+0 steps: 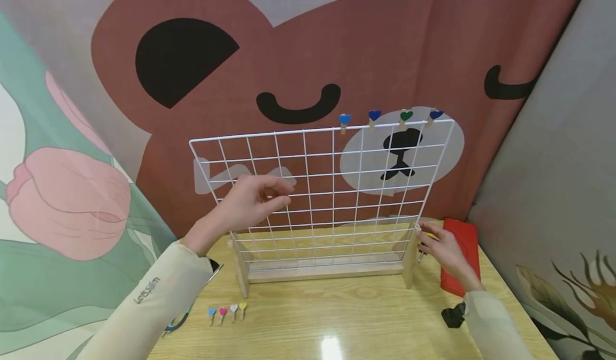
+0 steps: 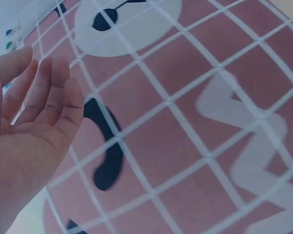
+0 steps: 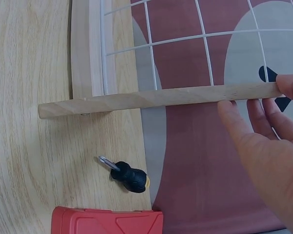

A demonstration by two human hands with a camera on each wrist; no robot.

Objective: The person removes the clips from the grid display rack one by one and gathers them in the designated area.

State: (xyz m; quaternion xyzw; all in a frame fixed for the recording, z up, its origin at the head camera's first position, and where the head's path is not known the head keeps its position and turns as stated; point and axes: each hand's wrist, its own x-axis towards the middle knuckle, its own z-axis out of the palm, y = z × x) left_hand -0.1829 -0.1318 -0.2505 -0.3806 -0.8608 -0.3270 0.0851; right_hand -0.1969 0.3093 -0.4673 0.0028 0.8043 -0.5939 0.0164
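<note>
A white wire grid rack [image 1: 333, 159] stands upright on a wooden base [image 1: 327, 272]. My right hand [image 1: 445, 250] grips the upper end of its right wooden post [image 3: 161, 97], thumb on one face and fingers on the other. In front of the grid's left half floats my left hand [image 1: 250, 202], fingers loosely bent with nothing between them; the left wrist view shows its palm [image 2: 29, 161] bare. Along the right part of the top wire sit several heart-topped clothespins [image 1: 374, 115], in light blue, dark blue and green.
Several more heart clothespins [image 1: 223, 312] lie in a row at the front left. By the right post are a black-handled screwdriver [image 3: 129, 178] and a red case [image 1: 459, 258]. A black object [image 1: 453, 316] lies near my right sleeve. A blue-handled tool [image 1: 178, 322] is partly behind my left sleeve.
</note>
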